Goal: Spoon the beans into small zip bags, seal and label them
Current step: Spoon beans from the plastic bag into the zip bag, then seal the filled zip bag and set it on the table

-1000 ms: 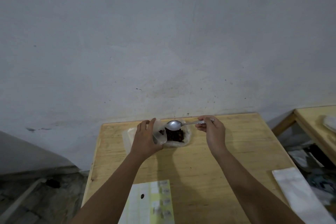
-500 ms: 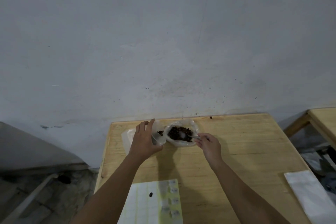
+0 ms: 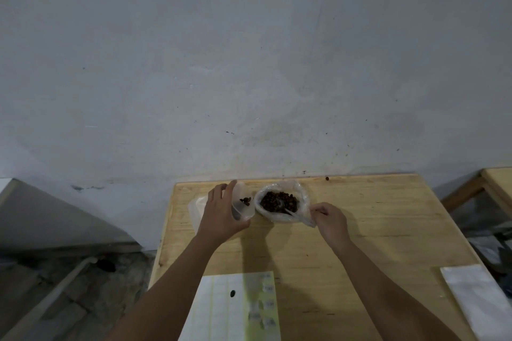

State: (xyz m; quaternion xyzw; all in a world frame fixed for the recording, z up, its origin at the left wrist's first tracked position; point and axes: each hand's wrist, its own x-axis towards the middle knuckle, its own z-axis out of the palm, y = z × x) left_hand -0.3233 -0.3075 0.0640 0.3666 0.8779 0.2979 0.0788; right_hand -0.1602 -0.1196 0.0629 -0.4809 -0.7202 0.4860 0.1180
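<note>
The beans are a dark brown, glossy heap of small oval pieces. They lie in a clear big bag whose rim is rolled down so that it sits open like a bowl. It stands on the table near the far edge, close to the wall.

The spoon lies tilted, its bowl down among the beans and its handle slanting out over the near right rim. The right hand pinches the handle's end, fingers curled, just beside the big bag.

The left hand grips a clear zip bag just left of the big bag, thumb on its near side and fingers up along its far side, holding its mouth wide. A few beans lie inside it, the same dark brown. Under this hand a flat pile of spare bags rests on the table.

One loose bean sits at the far edge of the table. At the near edge, between the forearms, lies a label sheet, white and pale yellow, with small labels down its right side. A white sheet lies at the near right corner. A side table stands apart to the right.
</note>
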